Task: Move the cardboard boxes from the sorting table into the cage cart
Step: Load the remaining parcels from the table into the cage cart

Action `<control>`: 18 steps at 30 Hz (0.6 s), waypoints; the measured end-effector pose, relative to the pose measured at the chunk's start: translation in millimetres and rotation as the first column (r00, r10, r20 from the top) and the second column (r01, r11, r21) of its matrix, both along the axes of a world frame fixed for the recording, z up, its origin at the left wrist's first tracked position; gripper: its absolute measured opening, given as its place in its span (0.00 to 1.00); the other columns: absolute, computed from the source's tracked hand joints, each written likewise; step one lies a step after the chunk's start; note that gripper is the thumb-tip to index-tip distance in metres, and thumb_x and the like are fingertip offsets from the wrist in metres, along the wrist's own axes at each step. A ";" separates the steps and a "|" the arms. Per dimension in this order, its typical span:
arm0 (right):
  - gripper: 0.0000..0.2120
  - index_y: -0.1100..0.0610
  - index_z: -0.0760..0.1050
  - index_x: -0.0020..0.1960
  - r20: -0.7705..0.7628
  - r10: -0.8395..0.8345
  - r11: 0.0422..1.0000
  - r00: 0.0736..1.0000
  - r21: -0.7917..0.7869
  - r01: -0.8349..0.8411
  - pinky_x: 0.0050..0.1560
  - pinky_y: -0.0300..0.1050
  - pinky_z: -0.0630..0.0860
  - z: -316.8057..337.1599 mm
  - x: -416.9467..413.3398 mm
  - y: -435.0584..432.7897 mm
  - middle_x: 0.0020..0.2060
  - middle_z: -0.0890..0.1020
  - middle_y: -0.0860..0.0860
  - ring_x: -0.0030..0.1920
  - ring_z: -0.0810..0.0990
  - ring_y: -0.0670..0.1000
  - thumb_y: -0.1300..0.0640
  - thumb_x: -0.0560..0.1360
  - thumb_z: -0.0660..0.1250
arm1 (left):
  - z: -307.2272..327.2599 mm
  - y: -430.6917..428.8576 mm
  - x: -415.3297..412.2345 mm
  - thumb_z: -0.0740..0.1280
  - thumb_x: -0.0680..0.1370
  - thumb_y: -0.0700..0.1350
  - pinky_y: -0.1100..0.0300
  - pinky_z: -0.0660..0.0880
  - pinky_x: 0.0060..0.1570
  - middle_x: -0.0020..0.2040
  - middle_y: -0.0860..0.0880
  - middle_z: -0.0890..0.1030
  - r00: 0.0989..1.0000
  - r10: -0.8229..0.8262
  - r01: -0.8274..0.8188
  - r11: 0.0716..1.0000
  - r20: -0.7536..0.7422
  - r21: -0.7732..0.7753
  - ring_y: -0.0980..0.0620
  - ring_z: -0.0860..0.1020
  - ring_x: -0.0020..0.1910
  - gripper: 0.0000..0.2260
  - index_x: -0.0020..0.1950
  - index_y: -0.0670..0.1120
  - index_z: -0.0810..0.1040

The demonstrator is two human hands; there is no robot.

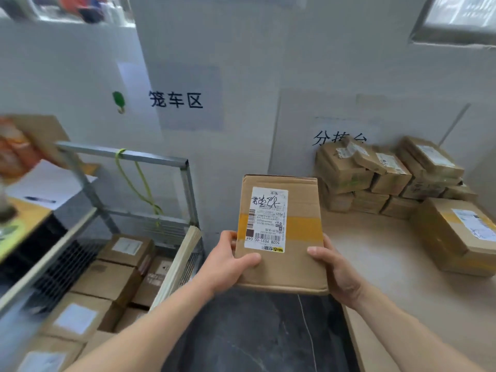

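Your two forearms reach in from the bottom edge over a dark, marbled floor (255, 331). Your left hand (228, 267) grasps the near left corner of a cardboard box (284, 275), thumb laid on the top face. Your right hand (332, 269) grasps the near right edge the same way. The fingers beneath are hidden.

The held box is flat, rectangular, plain brown corrugated board with lightly dented edges. A yellow tape band (306, 226) crosses its width. A white shipping label (267, 218) lies on top, upside down to you. It carries barcodes, black handwriting and the printed codes "502B P021-00", "P021" and "044". The box hangs in the air between the cage cart (123, 154) on your left and the sorting table (375, 259) on your right, touching neither.

The cart has a grey square-tube metal frame and wire-mesh sides, with a yellow-green cord (137, 181) tied to its top rail. Labelled brown cartons (107, 280) lie inside. The table top is smooth and pale beige. Stacked boxes (375, 181) stand at its back against the wall, and a larger carton (451, 237) sits at its right. The cart sign (175, 99) on the wall reads "笼车区". The table sign (338, 136), half hidden by the stack, begins "分".
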State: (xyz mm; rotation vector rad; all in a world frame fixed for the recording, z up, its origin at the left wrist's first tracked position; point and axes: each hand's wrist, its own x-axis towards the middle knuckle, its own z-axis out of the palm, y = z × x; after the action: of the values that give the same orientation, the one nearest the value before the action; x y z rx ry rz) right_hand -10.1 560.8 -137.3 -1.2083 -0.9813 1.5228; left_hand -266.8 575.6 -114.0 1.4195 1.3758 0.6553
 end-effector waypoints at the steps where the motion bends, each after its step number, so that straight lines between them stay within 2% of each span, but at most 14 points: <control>1: 0.42 0.51 0.71 0.71 -0.007 0.017 1.000 1.000 0.012 -0.017 0.54 0.54 0.81 5.3 -15.8 8.0 0.62 0.82 0.57 0.58 0.83 0.57 0.48 0.57 0.77 | 5.1 2.8 -18.7 0.72 0.61 0.65 0.52 0.76 0.62 0.60 0.56 0.80 1.000 0.007 -0.007 1.000 0.001 0.015 0.57 0.81 0.57 0.36 0.65 0.54 0.68; 3: 0.42 0.52 0.71 0.70 -0.028 0.050 0.998 0.998 0.031 -0.049 0.49 0.51 0.82 15.5 -46.9 23.2 0.61 0.83 0.57 0.56 0.84 0.56 0.48 0.57 0.77 | 15.8 7.2 -55.5 0.70 0.60 0.69 0.49 0.78 0.60 0.61 0.55 0.80 1.000 0.018 -0.018 0.999 -0.002 0.051 0.55 0.81 0.57 0.39 0.66 0.54 0.68; 6: 0.41 0.53 0.71 0.70 -0.047 0.124 0.990 0.991 0.065 -0.121 0.48 0.48 0.82 30.7 -93.8 43.1 0.61 0.83 0.58 0.55 0.84 0.56 0.48 0.58 0.76 | 30.7 10.5 -107.2 0.67 0.61 0.72 0.50 0.79 0.58 0.61 0.57 0.77 0.998 0.037 -0.033 0.994 -0.042 0.107 0.55 0.80 0.56 0.40 0.68 0.54 0.68; 10: 0.40 0.50 0.71 0.71 -0.045 0.222 0.972 0.974 0.091 -0.217 0.53 0.54 0.81 44.3 -150.0 68.3 0.63 0.82 0.57 0.60 0.82 0.60 0.47 0.60 0.76 | 36.9 13.2 -167.8 0.67 0.64 0.72 0.46 0.77 0.61 0.63 0.58 0.78 0.991 0.101 -0.087 0.983 -0.084 0.164 0.53 0.79 0.59 0.35 0.67 0.58 0.68; 12: 0.40 0.50 0.70 0.73 -0.046 0.272 0.959 0.961 0.095 -0.266 0.56 0.58 0.80 47.2 -173.3 80.6 0.64 0.81 0.58 0.62 0.81 0.62 0.47 0.62 0.76 | 39.6 13.4 -192.8 0.65 0.65 0.73 0.47 0.77 0.61 0.65 0.57 0.77 0.982 0.152 -0.130 0.974 -0.114 0.184 0.53 0.78 0.60 0.36 0.69 0.58 0.68; 16: 0.41 0.51 0.71 0.73 0.009 0.363 0.927 0.932 0.096 -0.362 0.57 0.54 0.81 53.1 -212.9 101.8 0.64 0.82 0.55 0.63 0.81 0.60 0.43 0.62 0.74 | 43.6 11.2 -233.9 0.62 0.66 0.75 0.48 0.76 0.62 0.69 0.55 0.75 0.952 0.266 -0.227 0.947 -0.154 0.227 0.52 0.76 0.63 0.42 0.74 0.55 0.66; 18: 0.40 0.51 0.71 0.72 0.034 0.394 0.911 0.918 0.114 -0.395 0.58 0.55 0.81 55.3 -231.6 115.7 0.64 0.82 0.56 0.62 0.82 0.59 0.43 0.61 0.74 | 42.1 10.6 -250.6 0.61 0.67 0.76 0.46 0.77 0.62 0.70 0.55 0.74 0.934 0.318 -0.276 0.932 -0.161 0.236 0.52 0.76 0.64 0.42 0.74 0.55 0.66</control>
State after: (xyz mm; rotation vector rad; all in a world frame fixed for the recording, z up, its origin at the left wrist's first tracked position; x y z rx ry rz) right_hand -241.7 676.5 -82.0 -0.9705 -1.3667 1.7390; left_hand -517.4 586.2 -71.9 1.4843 1.7437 0.8979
